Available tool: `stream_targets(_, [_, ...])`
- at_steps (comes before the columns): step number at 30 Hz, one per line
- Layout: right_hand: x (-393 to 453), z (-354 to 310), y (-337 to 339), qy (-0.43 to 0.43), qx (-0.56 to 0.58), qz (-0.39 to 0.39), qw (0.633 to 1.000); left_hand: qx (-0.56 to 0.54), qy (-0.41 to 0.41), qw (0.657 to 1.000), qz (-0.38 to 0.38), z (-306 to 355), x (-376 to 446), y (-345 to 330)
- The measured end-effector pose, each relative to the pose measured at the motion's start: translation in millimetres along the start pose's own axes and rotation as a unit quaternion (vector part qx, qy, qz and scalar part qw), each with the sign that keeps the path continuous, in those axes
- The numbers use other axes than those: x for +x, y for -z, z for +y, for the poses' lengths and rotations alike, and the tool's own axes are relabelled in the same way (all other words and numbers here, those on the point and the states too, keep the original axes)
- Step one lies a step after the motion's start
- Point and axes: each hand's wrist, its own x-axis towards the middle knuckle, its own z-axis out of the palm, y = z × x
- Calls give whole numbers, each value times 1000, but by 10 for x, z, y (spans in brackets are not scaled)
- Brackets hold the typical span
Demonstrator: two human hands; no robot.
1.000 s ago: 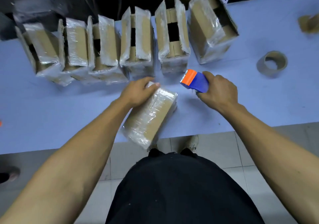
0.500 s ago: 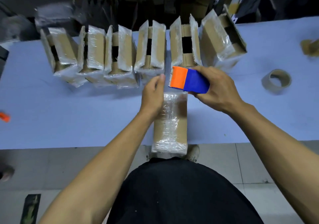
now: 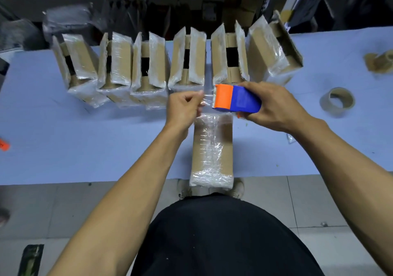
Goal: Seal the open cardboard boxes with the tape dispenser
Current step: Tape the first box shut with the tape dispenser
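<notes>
A closed cardboard box (image 3: 212, 148) wrapped in clear tape lies lengthwise at the table's near edge, overhanging it slightly. Just beyond its far end my right hand (image 3: 274, 105) grips the orange-and-blue tape dispenser (image 3: 236, 101), orange end pointing left. My left hand (image 3: 185, 107) pinches the clear tape end (image 3: 207, 100) that comes off the dispenser's orange end. Several open cardboard boxes (image 3: 187, 60) with tape-covered flaps stand in a row along the back of the table.
The table (image 3: 85, 148) is light blue. An empty brown tape core (image 3: 337, 101) lies to the right, and cardboard scraps (image 3: 380, 62) lie at the far right. A small orange object (image 3: 3, 145) sits at the left edge. Tiled floor and my feet show below the table edge.
My left hand left the box's far end and took hold of the tape end at the dispenser. The box, turned lengthwise earlier, now lies still.
</notes>
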Motion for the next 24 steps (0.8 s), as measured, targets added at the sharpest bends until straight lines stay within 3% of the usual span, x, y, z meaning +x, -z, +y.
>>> stream_targets(5, [-208,313,86,-77,-38,-26,996,50,54,996,56,-328,34,376])
stream_targets(12, [-285,435,-265,-127,-25,-56,990,86,110,987,82,-662,37,167])
stream_targets(15, [-340,466,-360,-152,-13,-51,987,11,188,980,67,-786,71,11])
stream_targets(18, [-368,489,-398,-157,-4,-50,986,-84,296,951,22,-843,81,-42])
stream_targets(24, [-382,460,-420,-154,29,-46,987,-43,301,952,40,-669,238,-15])
